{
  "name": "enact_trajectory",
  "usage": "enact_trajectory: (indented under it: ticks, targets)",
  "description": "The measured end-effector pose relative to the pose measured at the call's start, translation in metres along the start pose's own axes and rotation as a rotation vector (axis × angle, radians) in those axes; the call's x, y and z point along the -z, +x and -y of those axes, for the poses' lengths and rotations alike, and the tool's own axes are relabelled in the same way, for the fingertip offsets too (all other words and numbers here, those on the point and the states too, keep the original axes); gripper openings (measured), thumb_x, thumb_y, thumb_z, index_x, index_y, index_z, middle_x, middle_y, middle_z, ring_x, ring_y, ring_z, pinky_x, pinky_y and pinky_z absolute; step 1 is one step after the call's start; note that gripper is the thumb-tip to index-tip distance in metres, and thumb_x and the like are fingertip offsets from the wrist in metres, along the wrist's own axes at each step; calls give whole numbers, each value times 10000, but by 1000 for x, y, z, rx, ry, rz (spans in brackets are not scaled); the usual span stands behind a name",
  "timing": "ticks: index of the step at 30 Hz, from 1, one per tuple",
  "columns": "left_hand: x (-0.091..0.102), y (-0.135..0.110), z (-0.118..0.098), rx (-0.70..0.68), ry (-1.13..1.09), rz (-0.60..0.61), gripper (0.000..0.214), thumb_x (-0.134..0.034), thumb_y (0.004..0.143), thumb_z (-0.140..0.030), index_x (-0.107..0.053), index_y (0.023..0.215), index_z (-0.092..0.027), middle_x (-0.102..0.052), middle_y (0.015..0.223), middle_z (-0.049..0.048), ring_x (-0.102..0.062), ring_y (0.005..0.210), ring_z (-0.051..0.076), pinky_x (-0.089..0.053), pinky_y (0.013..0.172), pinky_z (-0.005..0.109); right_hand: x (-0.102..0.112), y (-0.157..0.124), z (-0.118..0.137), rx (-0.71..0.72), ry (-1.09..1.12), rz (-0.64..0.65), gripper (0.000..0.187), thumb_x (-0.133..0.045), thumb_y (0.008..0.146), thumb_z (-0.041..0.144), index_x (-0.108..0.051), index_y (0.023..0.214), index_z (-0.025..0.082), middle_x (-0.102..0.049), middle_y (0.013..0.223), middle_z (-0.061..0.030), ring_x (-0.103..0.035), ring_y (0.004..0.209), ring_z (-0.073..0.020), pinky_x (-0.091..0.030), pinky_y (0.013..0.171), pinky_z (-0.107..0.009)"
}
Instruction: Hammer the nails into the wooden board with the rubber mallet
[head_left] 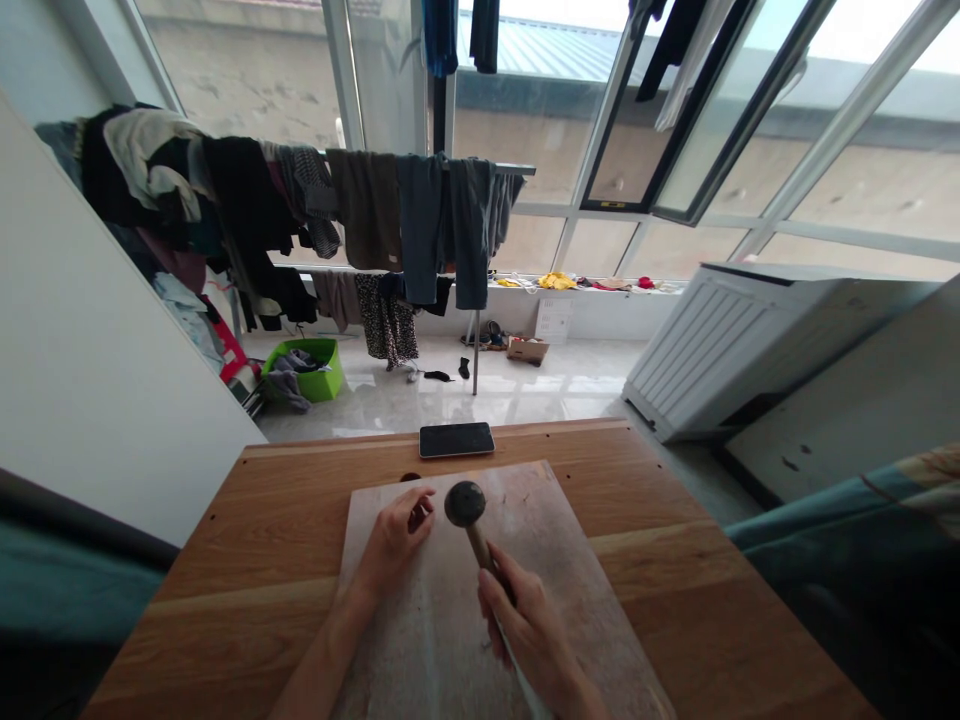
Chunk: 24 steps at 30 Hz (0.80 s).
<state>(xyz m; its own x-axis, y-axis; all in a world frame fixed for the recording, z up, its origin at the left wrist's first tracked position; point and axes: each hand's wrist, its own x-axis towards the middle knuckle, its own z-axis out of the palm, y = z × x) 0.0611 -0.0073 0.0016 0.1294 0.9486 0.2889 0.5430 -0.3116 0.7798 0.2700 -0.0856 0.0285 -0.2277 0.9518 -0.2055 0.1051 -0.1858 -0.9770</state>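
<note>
Right hand (529, 615) around mallet (466, 507)

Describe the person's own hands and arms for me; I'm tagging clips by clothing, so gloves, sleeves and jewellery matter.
Both hands are bare: no gloves on the left hand or the right hand. The forearms in view are uncovered, with no sleeve cuff showing. No watch, bracelet or ring is visible, though fine detail is too small to rule out.

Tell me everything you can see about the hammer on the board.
The hammer has a dark, rounded, dull metal-looking head and a light wooden handle. The right hand grips the handle low down, with the head raised toward the far side of the pale board. The head sits just right of the left hand, close beside its fingertips; whether it touches the board is unclear.
</note>
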Motion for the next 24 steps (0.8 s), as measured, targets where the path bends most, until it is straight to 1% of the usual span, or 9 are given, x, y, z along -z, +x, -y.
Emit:
enact_trajectory:
  ticks: [5, 8, 12, 15, 18, 19, 21, 22, 24]
  targets:
    - [1, 0, -2, -36, -9, -34, 283, -536, 797, -100, -643, 1041, -198, -682, 818, -1, -621, 669, 142, -519, 651, 243, -18, 14, 6, 35, -36, 69, 500, -470, 952, 524, -540, 1315, 187, -507, 668, 64, -457, 357, -41, -346, 316, -131]
    - [1, -1, -1, -54, -42, -46, 374, -547, 760, -67, -625, 1094, -215, -708, 931, 21, -673, 817, 181, -551, 754, 285, -23, 18, 4, 9, -71, 83, 523, -478, 945, 518, -528, 1341, 181, -509, 662, 62, -443, 345, -40, -347, 311, -136]
    - [0, 0, 5, -86, -69, -28, 398, -589, 790, -106, -589, 1171, -223, -699, 1083, 47, -675, 987, 208, -550, 873, 330, -23, 15, 3, 32, -65, 85, 522, -481, 942, 522, -549, 1319, 169, -509, 642, 62, -421, 332, -37, -334, 310, -139]
    - [2, 1, 1, -74, -18, -54, 353, -616, 831, -168, -567, 1178, -210, -674, 1009, 41, -669, 828, 174, -563, 730, 283, -16, 7, -1, 30, -30, 66, 552, -485, 935, 553, -551, 1320, 163, -519, 645, 55, -430, 337, -44, -335, 312, -146]
    - [6, -5, -24, -121, 103, -148, 172, -587, 900, -221, -582, 1070, -197, -622, 929, 30, -621, 743, 148, -547, 692, 270, 0, -7, -11, -8, 12, -26, 657, -503, 901, 627, -542, 1347, 145, -508, 612, 56, -407, 334, -55, -319, 304, -159]
    - [6, -10, -36, -170, 144, -143, 115, -563, 922, -213, -585, 1033, -193, -617, 920, 32, -621, 769, 150, -549, 731, 278, 7, -13, -15, -21, 14, -71, 694, -510, 886, 650, -546, 1346, 133, -495, 589, 60, -396, 333, -60, -318, 305, -165]
    - [2, -23, -61, -346, 201, 11, 117, -531, 935, -153, -595, 1028, -183, -645, 937, 45, -641, 863, 159, -548, 795, 272, 23, -24, -22, -37, -9, -158, 727, -515, 871, 674, -565, 1336, 117, -470, 541, 66, -406, 345, -81, -349, 325, -185]
    - [-3, -32, -72, -479, 261, 132, 155, -530, 928, -121, -607, 1050, -177, -669, 981, 56, -647, 922, 169, -543, 844, 280, 32, -29, -25, -42, -32, -184, 724, -522, 867, 673, -577, 1332, 121, -478, 534, 59, -436, 365, -97, -380, 348, -197]
    - [-15, -49, -84, -772, 408, 282, 180, -554, 942, -155, -631, 1105, -161, -686, 1144, 84, -632, 1084, 210, -521, 929, 303, 50, -37, -27, -62, -88, -226, 712, -532, 863, 667, -592, 1331, 134, -527, 560, 35, -491, 410, -122, -415, 382, -214]
